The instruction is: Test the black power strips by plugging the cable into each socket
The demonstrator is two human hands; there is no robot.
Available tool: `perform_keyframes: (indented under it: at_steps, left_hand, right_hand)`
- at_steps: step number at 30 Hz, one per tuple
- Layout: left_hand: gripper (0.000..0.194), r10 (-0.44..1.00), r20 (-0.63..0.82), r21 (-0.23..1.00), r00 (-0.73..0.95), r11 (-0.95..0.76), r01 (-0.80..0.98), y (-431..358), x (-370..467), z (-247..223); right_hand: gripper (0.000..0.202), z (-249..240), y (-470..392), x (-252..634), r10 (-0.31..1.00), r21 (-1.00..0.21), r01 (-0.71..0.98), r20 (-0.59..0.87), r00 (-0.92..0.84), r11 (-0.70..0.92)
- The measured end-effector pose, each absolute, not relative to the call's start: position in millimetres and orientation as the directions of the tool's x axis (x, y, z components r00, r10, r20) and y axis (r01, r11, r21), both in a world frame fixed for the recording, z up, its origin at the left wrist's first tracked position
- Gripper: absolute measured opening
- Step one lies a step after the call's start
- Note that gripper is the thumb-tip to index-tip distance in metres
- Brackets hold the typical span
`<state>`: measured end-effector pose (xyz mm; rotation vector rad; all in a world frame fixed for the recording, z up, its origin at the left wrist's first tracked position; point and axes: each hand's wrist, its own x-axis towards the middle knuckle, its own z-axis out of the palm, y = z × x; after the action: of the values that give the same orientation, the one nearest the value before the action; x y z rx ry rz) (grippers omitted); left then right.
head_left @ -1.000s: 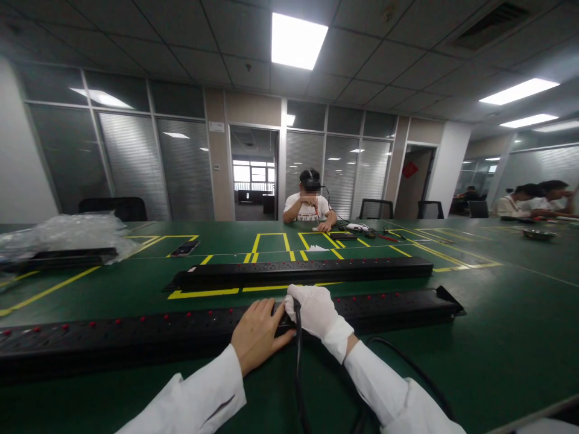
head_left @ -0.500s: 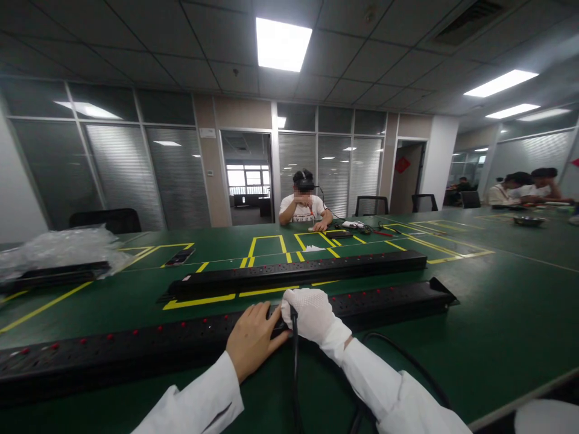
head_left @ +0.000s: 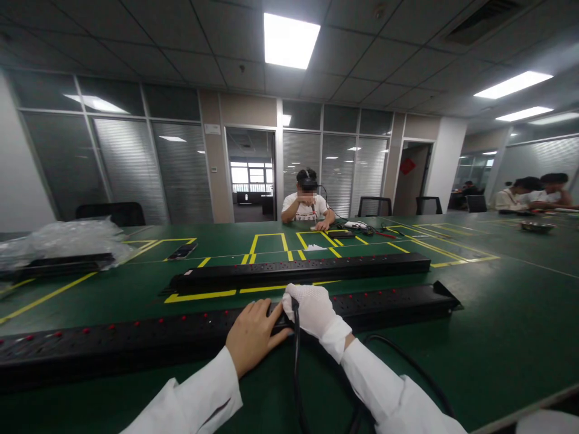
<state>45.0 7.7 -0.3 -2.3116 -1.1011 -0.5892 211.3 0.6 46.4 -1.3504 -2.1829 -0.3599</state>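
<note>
Head view: table (head_left: 506, 313) separates 2 strips (head_left: 398, 304) (head_left: 316, 271).

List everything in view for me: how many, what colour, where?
Near strip: one, black, foreground
Far strip: one, black, beyond near strip
Cable: count unclear, black, bottom centre
Table: one, green, under strips
Tape: many pieces, yellow, on table
Plastic: one heap, clear, table's left
Phone: one, dark, left of centre
Scrap: count unclear, white, mid-table
Dish: one, silvery, right
Wires: several, mostly black, far side
People: at least three, pale tops, opposite and right
Chairs: at least four, black, beyond table
Lights: four, white, ceiling
Left hand: one, bare, on near strip
Right hand: one, white-gloved, holding cable
Sleeves: two, white, bottom
</note>
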Motion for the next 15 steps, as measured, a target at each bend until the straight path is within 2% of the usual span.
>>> perform_keyframes:
  at_steps: [9, 15]
  left_hand:
    - [0.043, 0.576, 0.589, -0.241, 0.567, -0.544, 0.803, 7.7, 44.2, -1.9]
    - [0.044, 0.571, 0.605, -0.218, 0.555, -0.552, 0.805, 8.4, 44.0, -2.6]
  right_hand:
    - [0.026, 42.9, -1.4, 211.5, 0.711, 0.021, 0.896, 0.599, -0.367, 0.444]
    - [0.021, 43.6, -2.0, 211.6, 0.714, -0.008, 0.882, 0.591, -0.375, 0.471]
